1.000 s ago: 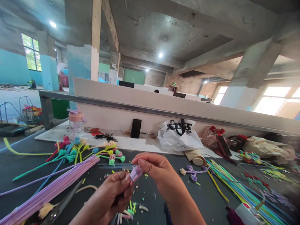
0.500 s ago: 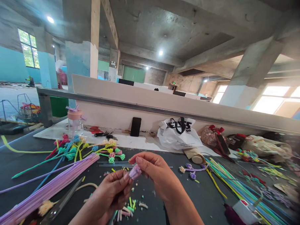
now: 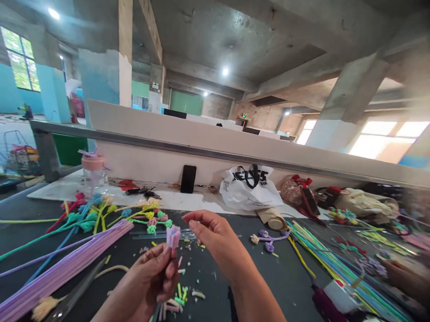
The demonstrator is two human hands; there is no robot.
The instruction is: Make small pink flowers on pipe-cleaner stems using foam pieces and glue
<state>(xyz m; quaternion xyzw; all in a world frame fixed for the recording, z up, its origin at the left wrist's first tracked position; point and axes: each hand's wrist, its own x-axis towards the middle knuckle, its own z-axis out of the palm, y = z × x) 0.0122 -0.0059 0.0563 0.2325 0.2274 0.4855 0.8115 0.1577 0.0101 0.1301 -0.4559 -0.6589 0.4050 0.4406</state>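
My left hand (image 3: 153, 272) pinches a small lilac-pink flower head (image 3: 173, 237), which looks made of fuzzy chenille stem, and holds it upright. A blue-green stem leads down below that hand. To the right, my right hand (image 3: 213, 237) is off the flower, its fingers bent and slightly apart with nothing visible in them. Beneath both hands lie several cut bits of stem (image 3: 181, 295). On the left are a bundle of lilac-pink stems (image 3: 71, 259) and a pair of scissors (image 3: 76, 290). Finished-looking colourful flowers (image 3: 91, 217) sit behind the bundle.
A purple flower sprig (image 3: 269, 239), a bundle of blue, green and yellow stems (image 3: 338, 266) and a purple glue-gun-like tool (image 3: 331, 311) lie on the right. Along the partition stand a jar (image 3: 94, 172), a phone (image 3: 188, 179) and a white bag (image 3: 249, 191). Another person's hand (image 3: 406, 274) shows at the right edge.
My right hand has come away from the flower head. My left hand has moved left and turned the flower upright. The view has shifted a little to the right.
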